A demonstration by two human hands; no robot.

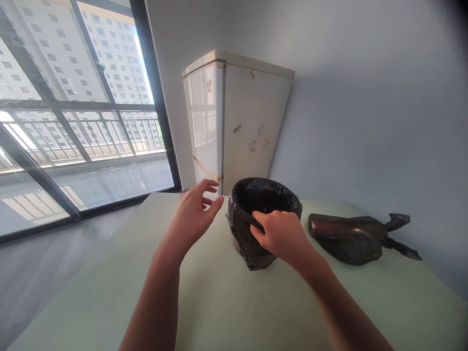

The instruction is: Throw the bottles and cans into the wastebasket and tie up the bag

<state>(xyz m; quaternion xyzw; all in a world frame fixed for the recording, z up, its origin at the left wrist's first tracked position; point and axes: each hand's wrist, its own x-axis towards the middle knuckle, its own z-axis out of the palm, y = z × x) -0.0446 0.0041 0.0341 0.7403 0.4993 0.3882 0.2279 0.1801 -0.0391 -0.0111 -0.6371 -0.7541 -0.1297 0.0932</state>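
A trash can [238, 243] stands on the pale green table, lined with a black trash bag [256, 256] folded over its rim and hanging down outside. My right hand [280, 234] grips the bag at the near side of the rim, thumb and fingers closed over its edge. Just left of the can, my left hand [199, 207] hovers with fingers curved and apart, holding nothing and not touching the bag. The can's inside is dark, and most of its outer wall is covered by the bag.
To the right lies a knotted black plastic bag [351, 243] with a reddish-brown cylinder inside. The pale green table [219, 307] reaches toward a white refrigerator [252, 112] with worn patches. A glass sliding door [84, 117] is at the left, a plain wall [365, 122] at the right.
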